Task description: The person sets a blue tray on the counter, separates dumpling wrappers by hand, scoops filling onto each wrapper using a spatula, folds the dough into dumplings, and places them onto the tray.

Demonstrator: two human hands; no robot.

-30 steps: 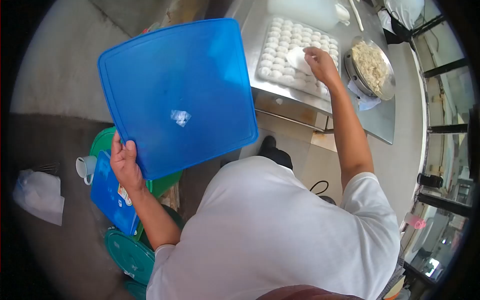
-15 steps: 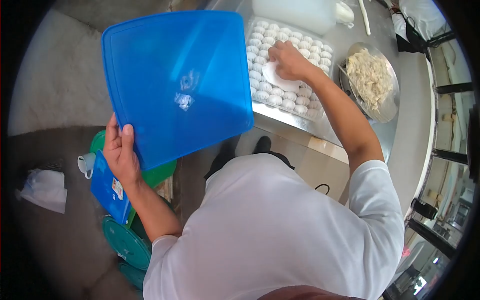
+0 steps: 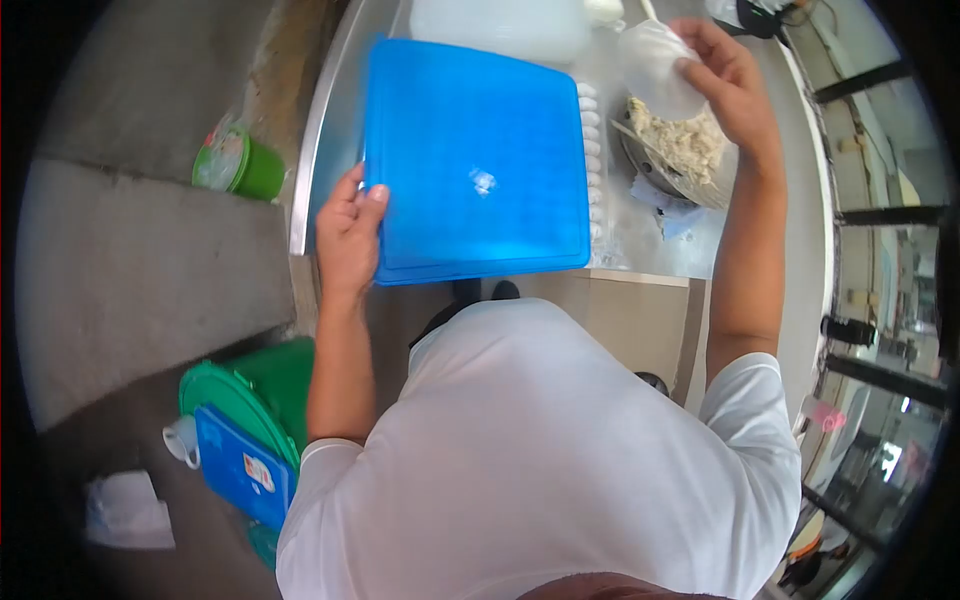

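My left hand (image 3: 350,225) grips the left edge of a blue plastic lid (image 3: 480,130), thumb on top. The lid is over the tray of pleated white dumplings and hides most of it. A column of dumplings (image 3: 591,150) shows along the lid's right side. Up at the right, my right hand (image 3: 728,85) pinches a thin, pale round sheet (image 3: 655,70), whose material I cannot make out. It is above the far side of a metal bowl of pale, shredded-looking filling (image 3: 685,145), covering part of it.
A translucent white container (image 3: 500,28) stands at the back of the steel counter (image 3: 328,130). On the floor to the left are a green bucket (image 3: 258,172), a large green tub (image 3: 280,370), a blue lid with a label (image 3: 240,465) and a white mug (image 3: 182,440).
The blue lid has moved right, over the dumpling tray. My right hand has lifted the white sheet off the dumplings and carried it right, to the bowl. The view has shifted.
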